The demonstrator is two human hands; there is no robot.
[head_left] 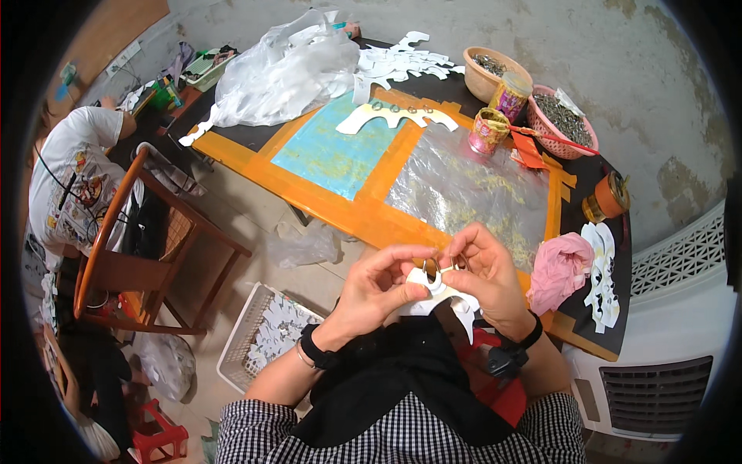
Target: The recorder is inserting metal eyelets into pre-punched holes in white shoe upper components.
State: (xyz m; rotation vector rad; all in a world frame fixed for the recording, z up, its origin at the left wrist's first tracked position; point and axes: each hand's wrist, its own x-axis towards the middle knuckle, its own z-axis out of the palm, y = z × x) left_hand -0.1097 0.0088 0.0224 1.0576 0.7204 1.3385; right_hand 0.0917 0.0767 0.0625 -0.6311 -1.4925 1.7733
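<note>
The white piece (440,298) looks smooth and matt, and the rings (430,269) by it look like shiny metal. The big bag (286,69) is thin, crinkly plastic. The clear sheet (440,185) is glossy and wrinkly. The pink basket (563,152) is plastic, with shiny metal bits (558,114) inside. The pink cloth (558,271) looks soft. The chair (127,290) looks like smooth wood. The grey wall (587,46) looks rough.

Room over plastic sheet (456,193) — pink jar (488,136) blocks far edge.

Dark table (576,328): orange tape (313,203), blue sheet (328,158), clear sheet (456,185), pink cloth (558,271), plastic bag (286,73), peach basket (479,79).
</note>
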